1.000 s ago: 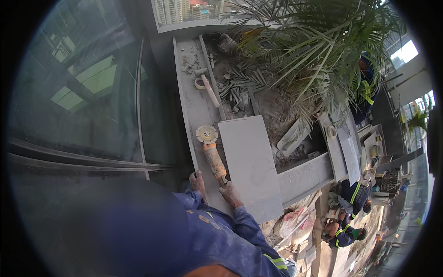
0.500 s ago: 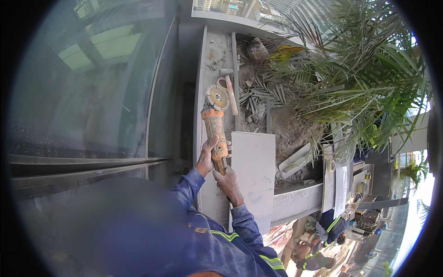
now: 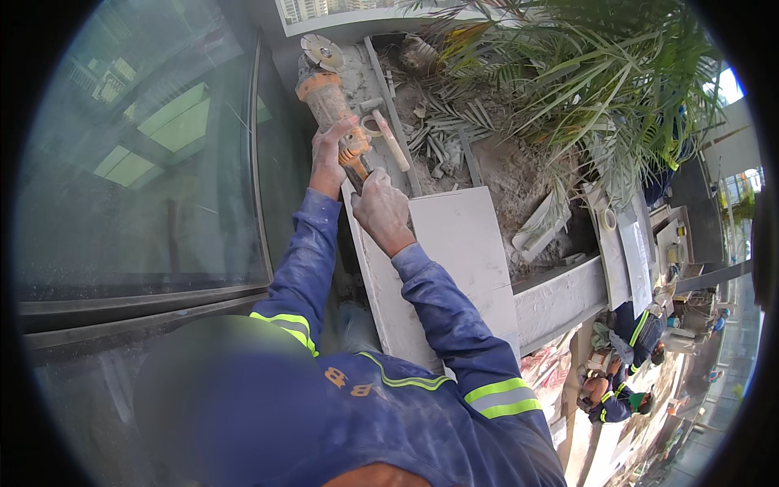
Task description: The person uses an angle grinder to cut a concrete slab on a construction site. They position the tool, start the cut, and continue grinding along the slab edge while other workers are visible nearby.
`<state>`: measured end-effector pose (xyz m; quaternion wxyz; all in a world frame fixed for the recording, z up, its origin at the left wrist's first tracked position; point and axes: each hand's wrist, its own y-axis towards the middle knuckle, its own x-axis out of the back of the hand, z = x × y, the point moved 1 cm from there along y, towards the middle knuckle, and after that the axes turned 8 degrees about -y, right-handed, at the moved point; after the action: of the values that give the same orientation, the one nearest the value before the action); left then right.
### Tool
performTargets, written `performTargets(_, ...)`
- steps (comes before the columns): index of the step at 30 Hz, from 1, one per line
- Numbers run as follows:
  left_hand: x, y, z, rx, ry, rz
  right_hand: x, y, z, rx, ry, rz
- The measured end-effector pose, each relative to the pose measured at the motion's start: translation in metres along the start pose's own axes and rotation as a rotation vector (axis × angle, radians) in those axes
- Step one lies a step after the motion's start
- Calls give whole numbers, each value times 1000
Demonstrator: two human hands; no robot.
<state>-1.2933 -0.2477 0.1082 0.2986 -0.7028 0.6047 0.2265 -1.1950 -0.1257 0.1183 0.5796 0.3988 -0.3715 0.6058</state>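
Observation:
I hold a dusty orange angle grinder (image 3: 329, 104) out over the far end of the pale ledge (image 3: 365, 73). Its segmented cutting disc (image 3: 323, 53) points away from me. My left hand (image 3: 329, 158) is closed around the body, and my right hand (image 3: 381, 209) wraps the narrower rear handle. Just right of the grinder lie a hammer (image 3: 392, 140) with a pale, red-marked handle and a ring-shaped roll of tape (image 3: 369, 127). Whether the disc spins cannot be made out.
A glass wall (image 3: 162, 178) runs along my left. A large white panel (image 3: 462, 235) covers part of the ledge. Beyond it lies a soil planter (image 3: 519, 178) with palm fronds (image 3: 600, 89) and debris. Two people (image 3: 621, 398) work at lower right.
Both hands have carried the grinder farther away and leftward, past the hammer and tape roll. My arms are now stretched out more.

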Motion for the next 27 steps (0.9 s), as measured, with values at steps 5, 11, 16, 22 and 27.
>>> performTargets(5, 7, 9, 6, -103, 38, -23, -20, 8, -6, -48, 84, -32)
performTargets(11, 22, 42, 3, -157, 123, -173, -28, 48, 9, -3, 47, 83)
performTargets(16, 46, 76, 5, -139, 131, -155, -47, 82, 14, 61, 44, 99)
performTargets(22, 73, 101, 27, -34, 91, -172, -74, 100, 10, 36, 34, 159)
performTargets(27, 98, 113, 49, 36, 40, -156, -96, 116, -1, 20, 46, 202)
